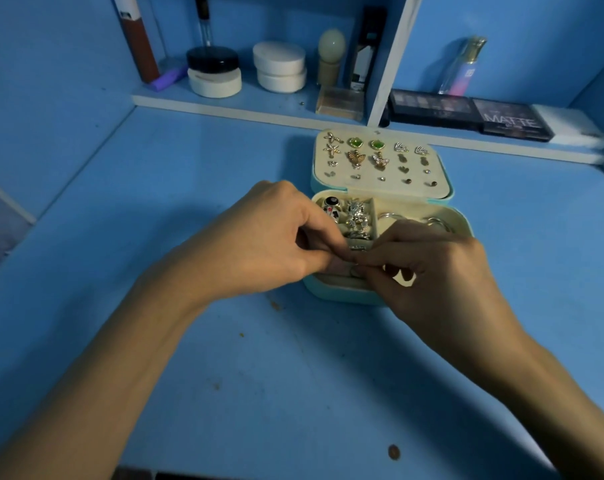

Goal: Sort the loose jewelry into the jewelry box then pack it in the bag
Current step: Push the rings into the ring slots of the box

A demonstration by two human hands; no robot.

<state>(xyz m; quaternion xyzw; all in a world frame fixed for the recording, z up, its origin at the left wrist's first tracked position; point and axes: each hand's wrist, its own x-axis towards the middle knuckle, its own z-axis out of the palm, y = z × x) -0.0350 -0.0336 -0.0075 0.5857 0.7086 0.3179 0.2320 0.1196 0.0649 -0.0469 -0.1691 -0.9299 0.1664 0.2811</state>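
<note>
The grip is shared: left hand (pixel 269 237) and right hand (pixel 442 271) both pinch a small silver piece (pixel 357 248), directly above the box's (pixel 342 296) near-left compartment, equally near.

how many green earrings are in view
2 green earrings, both in the lid's top row: one second from left, the other beside it. More may be hidden.

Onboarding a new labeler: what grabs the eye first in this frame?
The left hand and right hand meet mid-frame, their fingers pinching a small silver piece over the open jewelry box. Just behind, the box's raised lid shows rows of earrings, bright against the blue desk.
</note>
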